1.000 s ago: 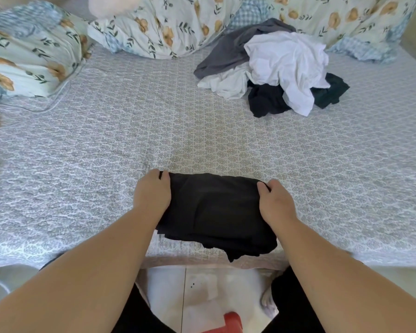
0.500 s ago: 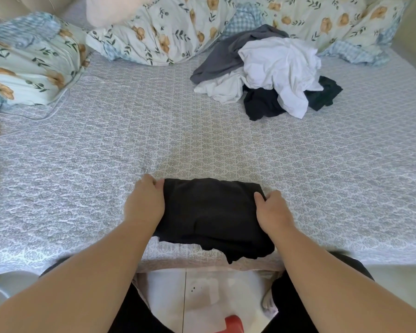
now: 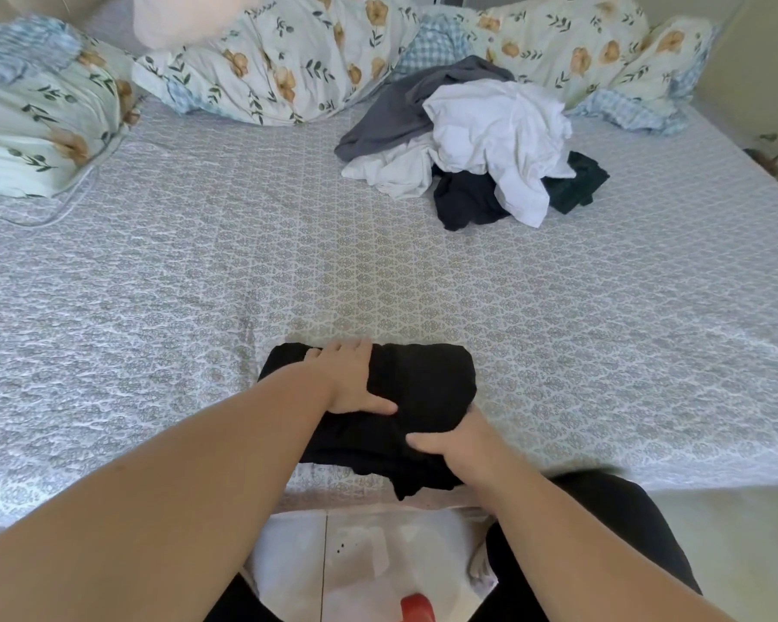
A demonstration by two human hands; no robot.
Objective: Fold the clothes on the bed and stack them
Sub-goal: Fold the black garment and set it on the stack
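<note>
The black garment (image 3: 423, 388) lies folded into a rough rectangle at the near edge of the bed (image 3: 198, 329), a ragged corner of it hanging slightly over the edge. The left hand (image 3: 349, 379) lies flat on its left half, palm down, fingers spread toward the far fold, thumb pointing right; it presses and grips nothing. The right hand (image 3: 457, 442) is at the near right corner, fingers curled into the cloth and thumb laid across the top, pinching a fold of the garment. Well apart, at the far right of the bed, sits the pile (image 3: 481, 141) of unfolded clothes: grey, white, dark navy and dark green pieces heaped together. Floral pillows (image 3: 279, 60) line the head of the bed, and another lies at the far left
</note>
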